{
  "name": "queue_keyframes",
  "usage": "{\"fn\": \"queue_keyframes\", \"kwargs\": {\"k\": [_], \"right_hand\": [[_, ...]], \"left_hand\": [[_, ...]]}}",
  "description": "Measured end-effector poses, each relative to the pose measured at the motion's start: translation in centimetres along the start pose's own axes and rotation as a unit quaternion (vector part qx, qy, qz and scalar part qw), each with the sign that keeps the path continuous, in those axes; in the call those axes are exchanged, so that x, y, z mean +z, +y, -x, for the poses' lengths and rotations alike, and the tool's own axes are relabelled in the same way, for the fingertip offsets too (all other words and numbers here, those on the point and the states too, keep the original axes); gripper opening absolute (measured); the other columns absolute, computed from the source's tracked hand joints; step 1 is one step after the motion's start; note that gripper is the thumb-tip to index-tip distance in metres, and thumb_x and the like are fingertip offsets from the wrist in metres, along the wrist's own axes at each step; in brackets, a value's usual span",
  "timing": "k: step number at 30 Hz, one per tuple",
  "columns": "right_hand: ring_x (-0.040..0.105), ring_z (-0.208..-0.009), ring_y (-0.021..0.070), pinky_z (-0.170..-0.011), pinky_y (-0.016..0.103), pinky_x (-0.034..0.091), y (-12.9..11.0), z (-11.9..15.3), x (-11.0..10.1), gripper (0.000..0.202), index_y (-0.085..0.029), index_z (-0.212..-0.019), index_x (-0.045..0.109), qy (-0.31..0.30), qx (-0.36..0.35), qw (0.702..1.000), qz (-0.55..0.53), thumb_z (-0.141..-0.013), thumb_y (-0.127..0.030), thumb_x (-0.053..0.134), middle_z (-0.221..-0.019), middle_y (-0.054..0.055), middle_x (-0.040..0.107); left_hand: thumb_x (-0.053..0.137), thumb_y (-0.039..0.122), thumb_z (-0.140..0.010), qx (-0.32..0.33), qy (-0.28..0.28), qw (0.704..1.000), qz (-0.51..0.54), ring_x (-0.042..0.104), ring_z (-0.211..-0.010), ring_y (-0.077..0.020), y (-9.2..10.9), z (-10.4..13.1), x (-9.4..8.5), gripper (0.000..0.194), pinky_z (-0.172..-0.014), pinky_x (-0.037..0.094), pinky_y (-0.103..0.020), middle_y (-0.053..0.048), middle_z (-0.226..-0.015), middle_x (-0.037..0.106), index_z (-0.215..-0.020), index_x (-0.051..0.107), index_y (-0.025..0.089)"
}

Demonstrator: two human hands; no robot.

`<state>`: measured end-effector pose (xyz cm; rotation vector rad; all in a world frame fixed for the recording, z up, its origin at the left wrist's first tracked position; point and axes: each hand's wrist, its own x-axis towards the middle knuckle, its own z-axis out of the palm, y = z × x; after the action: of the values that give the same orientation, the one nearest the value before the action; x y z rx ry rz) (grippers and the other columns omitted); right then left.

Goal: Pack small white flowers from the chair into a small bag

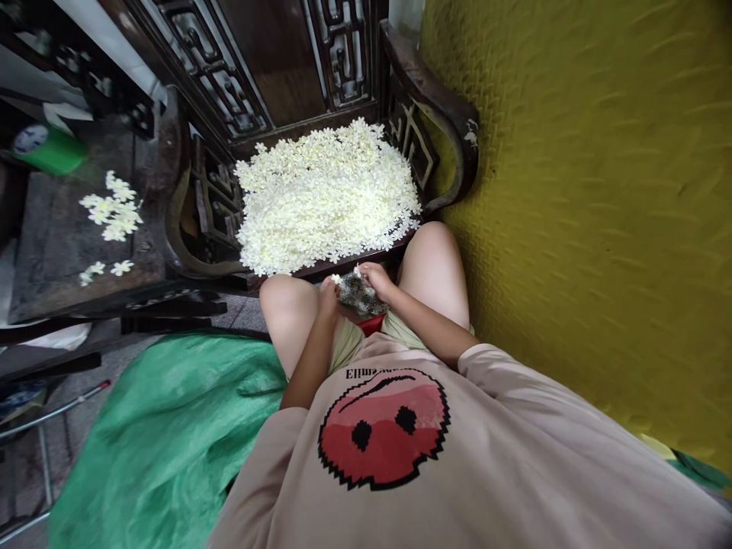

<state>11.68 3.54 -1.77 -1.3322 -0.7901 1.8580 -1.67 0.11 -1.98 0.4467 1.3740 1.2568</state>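
My left hand (329, 294) is closed between my knees, its fingers pinched on a small white flower (336, 279). To its right my right hand (376, 279) is closed too, fingertips together at another small white flower (357, 271). The two hands are a short way apart. Below and between them lies a dark, speckled mass (360, 296) in what looks like clear plastic; its exact nature is hard to tell. Just beyond my hands a thick heap of white flowers (325, 198) covers the seat of a dark carved wooden chair (463, 145).
Another dark wooden seat (51, 244) at the left holds a few loose flowers (114, 210) and a green tape roll (50, 149). A green sheet or bag (188, 427) lies at lower left, near a metal frame (43, 457). A yellow textured surface (589, 213) rises on the right.
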Motion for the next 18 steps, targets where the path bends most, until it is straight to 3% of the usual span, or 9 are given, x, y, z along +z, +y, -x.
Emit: {"fn": "queue_keyframes", "kwargs": {"k": [2,5,8,13,15,18], "right_hand": [[0.030,-0.039,0.0079,-0.042,0.021,0.024,-0.2,0.2,0.1,0.009,-0.020,-0.062,0.042,-0.035,0.075,0.994,-0.065,-0.067,-0.023,0.049,-0.044,-0.006,0.037],[0.040,-0.041,0.0097,-0.042,0.021,0.030,-0.5,0.7,0.3,0.006,-0.019,-0.065,0.041,-0.096,0.166,0.972,-0.135,-0.065,-0.022,0.046,-0.052,-0.001,0.051],[0.042,-0.042,0.0092,-0.042,0.021,0.032,-0.9,0.8,0.3,0.008,-0.019,-0.066,0.039,-0.112,0.194,0.958,-0.177,-0.063,-0.019,0.047,-0.059,0.001,0.057],[0.022,-0.036,0.0051,-0.037,0.020,0.021,-0.9,0.6,0.1,0.021,-0.020,-0.060,0.033,-0.144,0.208,0.957,-0.143,-0.071,-0.022,0.051,-0.045,-0.007,0.037],[0.017,-0.036,0.0051,-0.038,0.021,0.019,-0.4,0.7,0.2,0.026,-0.021,-0.059,0.035,-0.116,0.184,0.974,-0.070,-0.075,-0.028,0.053,-0.042,-0.009,0.029],[0.026,-0.040,0.0060,-0.043,0.021,0.025,0.5,0.7,0.6,0.029,-0.019,-0.060,0.044,-0.020,0.025,0.998,0.058,-0.071,-0.038,0.063,-0.044,-0.009,0.033]], "left_hand": [[0.053,0.022,-0.074,0.011,0.013,0.998,-0.053,0.026,-0.044,-0.0068,-0.5,-0.2,-0.1,0.013,-0.045,0.020,-0.021,0.006,-0.049,0.033,-0.064,0.047,0.017],[0.055,0.028,-0.075,0.034,0.020,0.994,-0.102,0.032,-0.047,-0.0081,-1.1,-0.5,-0.3,0.014,-0.048,0.025,-0.021,0.006,-0.051,0.036,-0.067,0.050,0.018],[0.056,0.031,-0.075,0.049,0.021,0.991,-0.126,0.037,-0.050,-0.0093,-1.4,-0.6,-0.5,0.015,-0.050,0.029,-0.022,0.005,-0.053,0.040,-0.068,0.050,0.019],[0.055,0.030,-0.075,0.042,0.020,0.990,-0.130,0.034,-0.049,-0.0086,-1.5,-0.5,-0.4,0.015,-0.049,0.027,-0.022,0.005,-0.052,0.038,-0.067,0.050,0.018],[0.054,0.028,-0.074,0.036,0.018,0.991,-0.124,0.033,-0.048,-0.0084,-1.5,-0.4,-0.2,0.013,-0.049,0.026,-0.021,0.005,-0.052,0.039,-0.066,0.050,0.018],[0.053,0.025,-0.073,0.030,0.013,0.992,-0.122,0.037,-0.051,-0.0089,-1.4,-0.1,-0.1,0.011,-0.051,0.029,-0.020,0.004,-0.054,0.042,-0.066,0.051,0.018]]}}
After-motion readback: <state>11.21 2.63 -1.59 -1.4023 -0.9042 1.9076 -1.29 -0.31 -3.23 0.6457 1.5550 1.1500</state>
